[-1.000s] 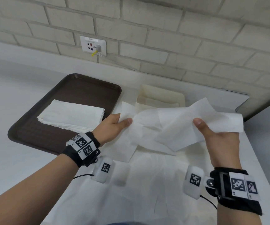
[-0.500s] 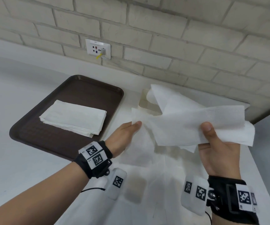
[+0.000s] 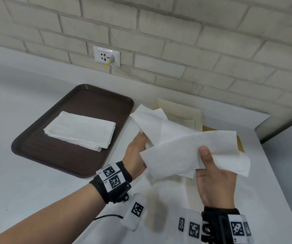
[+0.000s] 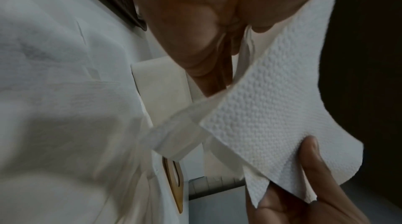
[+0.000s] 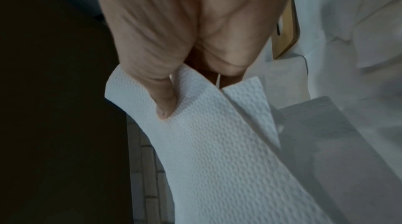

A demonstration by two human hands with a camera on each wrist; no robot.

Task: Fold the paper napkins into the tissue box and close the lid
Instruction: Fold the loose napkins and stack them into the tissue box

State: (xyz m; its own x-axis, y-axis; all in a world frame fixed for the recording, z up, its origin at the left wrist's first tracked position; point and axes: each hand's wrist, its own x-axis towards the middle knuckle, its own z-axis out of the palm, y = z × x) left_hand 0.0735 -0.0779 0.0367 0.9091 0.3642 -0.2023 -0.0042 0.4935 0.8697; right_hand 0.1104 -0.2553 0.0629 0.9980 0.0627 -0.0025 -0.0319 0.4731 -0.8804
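Both hands, the left hand [image 3: 136, 156] and right hand [image 3: 215, 175], pinch a limp, featherlight, easily torn napkin [image 3: 188, 150] by its ends just before the tissue box [image 3: 180, 113], where such edge pinches suit it best.

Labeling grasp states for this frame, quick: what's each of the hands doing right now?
Left hand: holds the left end of the paper napkin.
Right hand: pinches the napkin's right end, thumb on top.

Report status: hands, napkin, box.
Both hands, left hand and right hand, grip one napkin in the air. Tissue box open behind it, lid off. Napkin stack waits on tray.
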